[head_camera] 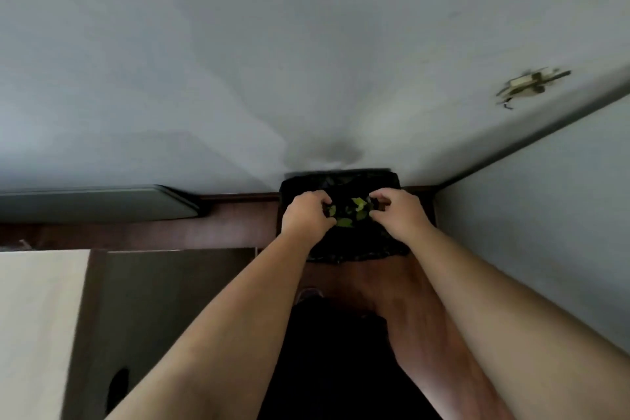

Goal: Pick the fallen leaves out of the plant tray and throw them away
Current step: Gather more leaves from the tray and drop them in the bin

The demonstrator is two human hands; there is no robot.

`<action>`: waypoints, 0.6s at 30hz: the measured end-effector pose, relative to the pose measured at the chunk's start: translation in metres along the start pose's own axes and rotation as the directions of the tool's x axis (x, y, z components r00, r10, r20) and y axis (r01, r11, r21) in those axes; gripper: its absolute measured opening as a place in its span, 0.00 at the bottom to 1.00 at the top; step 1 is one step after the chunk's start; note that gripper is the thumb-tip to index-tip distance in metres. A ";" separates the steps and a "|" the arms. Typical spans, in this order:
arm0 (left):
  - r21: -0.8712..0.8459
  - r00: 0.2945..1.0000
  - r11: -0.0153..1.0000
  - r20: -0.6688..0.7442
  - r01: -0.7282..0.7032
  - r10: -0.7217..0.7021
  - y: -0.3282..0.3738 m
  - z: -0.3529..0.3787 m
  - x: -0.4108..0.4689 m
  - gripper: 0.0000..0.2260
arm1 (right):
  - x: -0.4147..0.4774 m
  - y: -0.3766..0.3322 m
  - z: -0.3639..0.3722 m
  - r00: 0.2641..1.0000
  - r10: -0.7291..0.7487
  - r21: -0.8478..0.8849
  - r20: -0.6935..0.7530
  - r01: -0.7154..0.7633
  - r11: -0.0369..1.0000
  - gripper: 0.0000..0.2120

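Leaves (green, crumpled) above black bin bag; left hand, right hand fingers curled, grip unclear.

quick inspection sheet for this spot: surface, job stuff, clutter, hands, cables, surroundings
surface: dark wooden floor
job's things: green leaves over the open black bin
clutter: nothing seen
hands: left hand and right hand above the bin, fingers curled beside the leaves; too blurred to tell whether they grip any
cables: nothing seen
surroundings: bin stands in a corner against the pale wall; small fixture on the wall to the right
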State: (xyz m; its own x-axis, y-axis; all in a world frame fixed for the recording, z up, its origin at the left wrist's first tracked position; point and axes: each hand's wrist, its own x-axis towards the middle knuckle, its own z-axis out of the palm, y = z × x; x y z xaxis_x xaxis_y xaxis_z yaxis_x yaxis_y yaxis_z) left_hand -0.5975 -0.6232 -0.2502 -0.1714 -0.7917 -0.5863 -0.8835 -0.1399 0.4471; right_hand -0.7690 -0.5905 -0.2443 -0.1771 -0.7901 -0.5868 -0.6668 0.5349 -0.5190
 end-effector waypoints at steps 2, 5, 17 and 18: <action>0.043 1.000 0.999 0.003 -0.018 0.018 -0.003 0.001 0.003 0.17 | 0.003 0.003 0.003 1.000 0.019 -0.010 0.007 -0.019 1.000 0.15; 0.038 1.000 0.999 0.002 -0.014 0.014 -0.006 -0.009 -0.005 0.18 | -0.004 -0.001 0.001 1.000 0.020 -0.034 0.004 -0.020 0.999 0.13; 0.102 0.963 0.993 -0.266 0.064 -0.034 0.014 -0.142 -0.135 0.15 | -0.084 -0.141 -0.066 0.948 -0.315 -0.118 -0.047 0.308 0.944 0.09; 0.081 0.939 0.994 -0.340 0.074 -0.042 0.008 -0.161 -0.160 0.16 | -0.098 -0.165 -0.068 0.925 -0.378 -0.125 -0.039 0.371 0.920 0.10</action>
State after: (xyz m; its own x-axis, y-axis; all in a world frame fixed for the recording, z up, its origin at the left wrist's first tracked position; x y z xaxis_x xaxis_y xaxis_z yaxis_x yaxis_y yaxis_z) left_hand -0.5072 -0.5937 -0.0444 0.0246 -0.9402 -0.3397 -0.9263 -0.1493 0.3461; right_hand -0.6910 -0.6221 -0.0586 0.0598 -0.9447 -0.3224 -0.7698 0.1620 -0.6174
